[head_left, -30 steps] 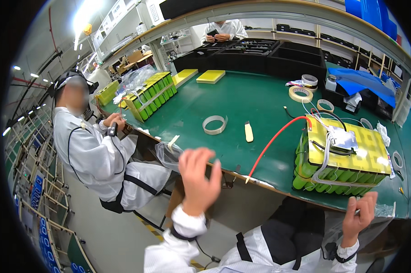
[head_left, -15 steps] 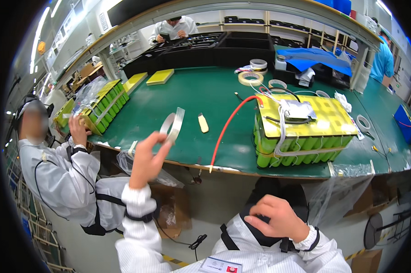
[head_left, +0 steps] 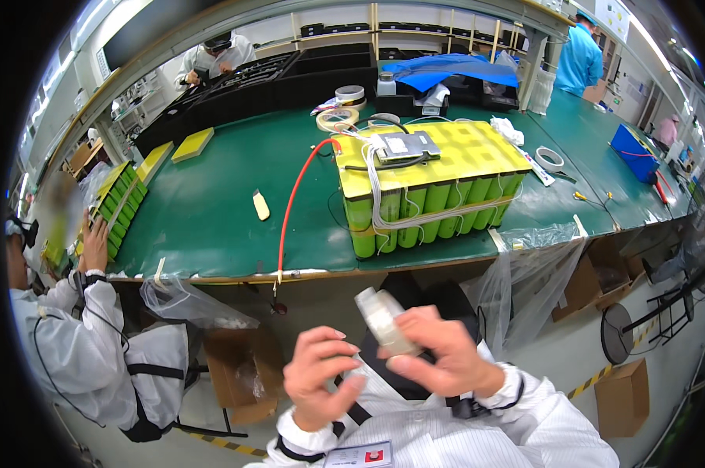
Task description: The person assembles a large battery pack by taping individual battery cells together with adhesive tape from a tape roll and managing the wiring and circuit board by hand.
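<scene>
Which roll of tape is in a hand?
The whitish roll, blurred and turned edge-on, gripped in the right hand; the other tape rolls sit on the green bench, behind or to the right of the nearer battery pack.

The tape roll (head_left: 384,320) has passed from left grip (head_left: 319,381) to right grip (head_left: 446,351).

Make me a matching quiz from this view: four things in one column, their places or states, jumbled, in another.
1. Blurred tape roll
2. Left hand
3. Red cable
4. Blue sheet

A. Empty, held open
B. Near the far side of the green bench
C. Held in the right hand
D. Reaching the front edge

Pairs: 1-C, 2-A, 3-D, 4-B
</scene>
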